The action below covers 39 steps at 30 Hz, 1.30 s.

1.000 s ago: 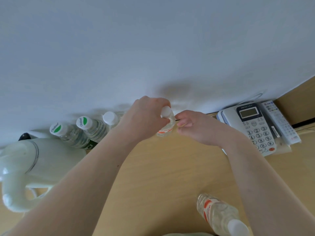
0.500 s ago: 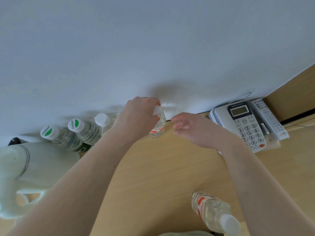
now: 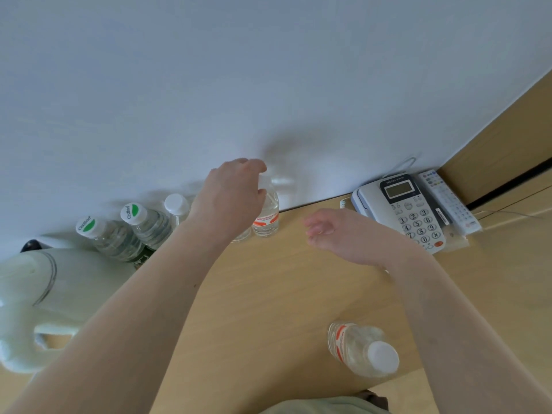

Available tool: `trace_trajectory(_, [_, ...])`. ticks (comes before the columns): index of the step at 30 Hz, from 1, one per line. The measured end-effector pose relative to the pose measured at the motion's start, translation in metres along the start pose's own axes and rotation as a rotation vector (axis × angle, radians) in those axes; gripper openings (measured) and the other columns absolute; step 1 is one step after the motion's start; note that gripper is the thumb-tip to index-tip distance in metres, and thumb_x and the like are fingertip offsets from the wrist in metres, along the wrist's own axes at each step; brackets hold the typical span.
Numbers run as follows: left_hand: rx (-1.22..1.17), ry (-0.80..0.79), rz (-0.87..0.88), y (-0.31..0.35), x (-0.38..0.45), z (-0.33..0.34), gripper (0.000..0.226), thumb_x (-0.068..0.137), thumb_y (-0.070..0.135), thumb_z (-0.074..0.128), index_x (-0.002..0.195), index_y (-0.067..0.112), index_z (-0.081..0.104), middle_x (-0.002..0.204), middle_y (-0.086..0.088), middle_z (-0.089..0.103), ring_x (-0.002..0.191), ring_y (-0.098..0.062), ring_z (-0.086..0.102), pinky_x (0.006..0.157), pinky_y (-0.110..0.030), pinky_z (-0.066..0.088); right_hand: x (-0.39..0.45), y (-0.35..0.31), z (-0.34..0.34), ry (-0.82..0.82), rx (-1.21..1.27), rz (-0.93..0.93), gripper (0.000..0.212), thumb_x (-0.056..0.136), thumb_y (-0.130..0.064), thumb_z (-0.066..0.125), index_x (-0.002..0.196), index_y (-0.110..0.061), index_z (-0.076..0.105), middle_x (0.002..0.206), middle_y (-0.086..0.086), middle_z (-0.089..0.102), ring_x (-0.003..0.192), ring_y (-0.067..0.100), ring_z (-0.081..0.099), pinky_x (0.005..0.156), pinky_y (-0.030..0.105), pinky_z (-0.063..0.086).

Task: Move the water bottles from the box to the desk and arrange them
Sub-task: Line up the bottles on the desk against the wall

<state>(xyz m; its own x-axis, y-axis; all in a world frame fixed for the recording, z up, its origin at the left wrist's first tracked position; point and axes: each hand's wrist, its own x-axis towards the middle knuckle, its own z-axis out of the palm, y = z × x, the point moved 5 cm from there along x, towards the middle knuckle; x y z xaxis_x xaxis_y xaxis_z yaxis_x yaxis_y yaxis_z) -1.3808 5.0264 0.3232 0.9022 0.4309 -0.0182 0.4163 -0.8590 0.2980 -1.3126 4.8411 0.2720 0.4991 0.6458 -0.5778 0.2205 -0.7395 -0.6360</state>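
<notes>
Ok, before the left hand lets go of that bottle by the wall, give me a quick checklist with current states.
1. Red-label bottle upright on the desk: ok.
2. Left hand grip curled over its top: ok.
3. Right hand apart from that bottle, holding nothing: ok.
4. Row alignment with the green-cap bottles and white-cap bottle along the wall: ok, roughly in line.
5. Gap to the white-cap bottle: cannot tell, the left hand hides it.
6. Near bottle not yet in the row: not ok.
</notes>
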Motion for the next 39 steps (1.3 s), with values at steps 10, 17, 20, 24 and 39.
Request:
trace_trajectory(10, [-0.158, -0.084, 0.04, 0.035, -0.045, 0.003, 0.035, 0.095, 0.021, 0.06, 0.129, 0.023, 0.068, 0.124, 0.003, 0.072, 0.116, -0.02, 0.063, 0.099, -0.036, 0.049, -0.036, 0.029, 0.009, 0.015, 0.029, 0.049, 0.026, 0.097, -0.033, 0.063, 0.122, -0.037, 0.065, 0.115, -0.023, 0.063, 0.105, -0.005, 0.056, 0.076, 0.013, 0.037])
trace_trajectory(17, [-0.211, -0.207, 0.078, 0.057, -0.071, 0.027, 0.032, 0.095, 0.026, 0.065, 0.126, 0.023, 0.068, 0.123, 0.008, 0.072, 0.115, -0.014, 0.064, 0.102, -0.034, 0.049, -0.06, 0.049, 0.013, 0.038, 0.071, 0.08, 0.025, 0.097, -0.031, 0.063, 0.122, -0.036, 0.066, 0.118, -0.02, 0.064, 0.106, -0.003, 0.057, 0.082, 0.02, 0.038])
trace_trajectory(20, [-0.231, -0.263, 0.104, 0.068, -0.082, 0.038, 0.033, 0.094, 0.027, 0.066, 0.126, 0.023, 0.068, 0.122, 0.009, 0.071, 0.114, -0.012, 0.064, 0.102, -0.034, 0.049, -0.068, 0.061, 0.014, 0.048, 0.097, 0.082, 0.022, 0.098, -0.03, 0.061, 0.118, -0.038, 0.067, 0.115, -0.023, 0.064, 0.106, -0.006, 0.056, 0.078, 0.017, 0.038])
trace_trajectory(24, [-0.232, -0.352, 0.15, 0.081, -0.098, 0.053, 0.035, 0.094, 0.028, 0.066, 0.129, 0.025, 0.066, 0.124, 0.01, 0.071, 0.114, -0.01, 0.064, 0.101, -0.033, 0.05, -0.079, 0.075, 0.018, 0.054, 0.107, 0.11, 0.022, 0.099, -0.029, 0.057, 0.114, -0.043, 0.067, 0.116, -0.024, 0.066, 0.112, -0.001, 0.058, 0.09, 0.024, 0.043])
trace_trajectory(39, [-0.198, -0.493, 0.251, 0.111, -0.134, 0.079, 0.039, 0.094, 0.022, 0.065, 0.132, 0.029, 0.061, 0.124, 0.013, 0.069, 0.113, -0.011, 0.064, 0.1, -0.037, 0.052, -0.114, 0.106, 0.029, 0.069, 0.11, 0.13, 0.031, 0.093, -0.023, 0.065, 0.114, -0.045, 0.065, 0.105, -0.028, 0.068, 0.101, -0.007, 0.059, 0.075, 0.018, 0.039])
